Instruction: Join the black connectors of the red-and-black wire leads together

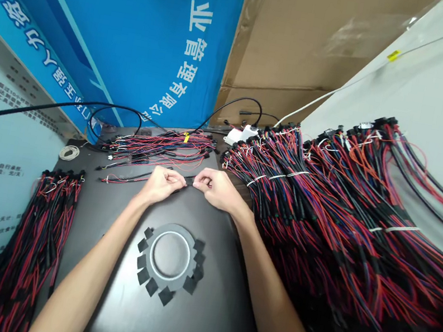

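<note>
Both hands meet near the middle of the dark table (126, 303), a short gap between their fingertips. My left hand (162, 183) is pinched on a thin black cable end, and my right hand (214, 186) pinches the same dark piece from the other side. Fingers cover most of it, so its exact shape is hard to make out. Left of my left hand, a thin wire harness (126, 179) lies on the table. Nearer to me sits a round grey ring (171, 255) with black square tabs stuck around its edge.
Loose red and black harnesses (157, 144) lie at the back. Large tied bundles (325, 206) fill the right side; another bundle (47, 227) hangs at the left. A coil of white cord (69, 152), a white adapter (240, 135) and a black cable (45, 104) are behind.
</note>
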### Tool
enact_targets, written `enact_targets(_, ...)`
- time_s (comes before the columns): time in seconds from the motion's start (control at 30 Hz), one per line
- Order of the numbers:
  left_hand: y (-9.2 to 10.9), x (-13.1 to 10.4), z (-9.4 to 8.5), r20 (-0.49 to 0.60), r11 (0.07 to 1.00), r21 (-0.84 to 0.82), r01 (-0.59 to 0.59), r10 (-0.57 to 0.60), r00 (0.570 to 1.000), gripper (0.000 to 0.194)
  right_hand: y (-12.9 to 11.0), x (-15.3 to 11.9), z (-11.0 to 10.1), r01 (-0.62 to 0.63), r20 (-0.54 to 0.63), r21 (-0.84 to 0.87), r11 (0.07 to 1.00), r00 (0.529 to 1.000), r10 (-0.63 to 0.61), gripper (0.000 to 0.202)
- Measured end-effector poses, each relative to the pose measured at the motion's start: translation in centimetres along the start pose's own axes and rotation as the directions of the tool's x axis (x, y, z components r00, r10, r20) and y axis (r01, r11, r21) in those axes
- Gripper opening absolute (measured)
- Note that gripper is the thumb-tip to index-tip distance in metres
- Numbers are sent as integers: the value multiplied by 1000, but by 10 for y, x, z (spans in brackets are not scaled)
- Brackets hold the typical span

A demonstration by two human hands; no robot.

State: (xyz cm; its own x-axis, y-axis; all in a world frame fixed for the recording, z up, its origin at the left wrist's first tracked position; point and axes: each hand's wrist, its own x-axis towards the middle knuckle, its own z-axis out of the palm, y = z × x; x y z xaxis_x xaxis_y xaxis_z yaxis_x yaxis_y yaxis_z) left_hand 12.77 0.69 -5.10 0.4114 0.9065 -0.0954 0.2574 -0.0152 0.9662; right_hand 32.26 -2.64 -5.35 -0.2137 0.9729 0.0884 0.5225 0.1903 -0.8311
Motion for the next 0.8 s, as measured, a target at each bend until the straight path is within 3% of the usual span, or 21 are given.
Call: enact_targets(0.8, -1, 1, 10, -123, 997, 17, 77, -75, 990, 16, 5, 4, 4, -69, 4, 86, 994, 998, 69, 16)
